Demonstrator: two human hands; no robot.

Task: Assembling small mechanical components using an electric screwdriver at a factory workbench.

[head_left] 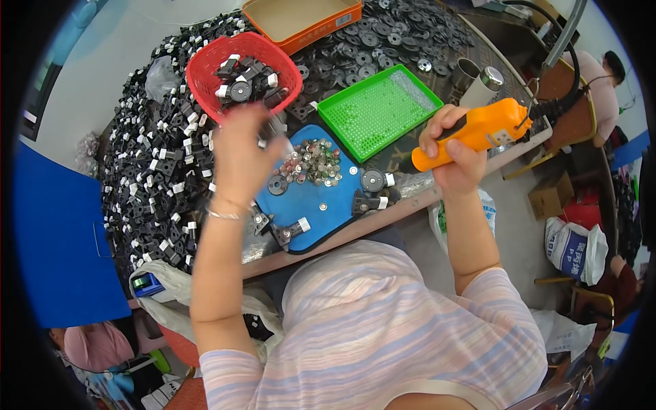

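My left hand [246, 150] is smeared by motion at the near rim of the red basket [193, 78]. A dark plastic part [274, 128] shows between its thumb and fingers, its details blurred. Several black parts with white ends [239, 90] lie in the basket. In my right hand [454, 147] is an orange power screwdriver [488, 128], its black tip pointing left over the table edge. Between the hands, a blue mat [328, 222] bears a pile of small metal round pieces [318, 164] and a few black assemblies [290, 231] along its near side.
A big heap of black parts [160, 164] covers the table's left. A green perforated tray [379, 113] sits beyond the mat, with dark discs [383, 34] and an orange box [304, 27] behind. A steel cup [465, 72] and a flask [484, 85] stand right. Other people [591, 85] sit nearby.
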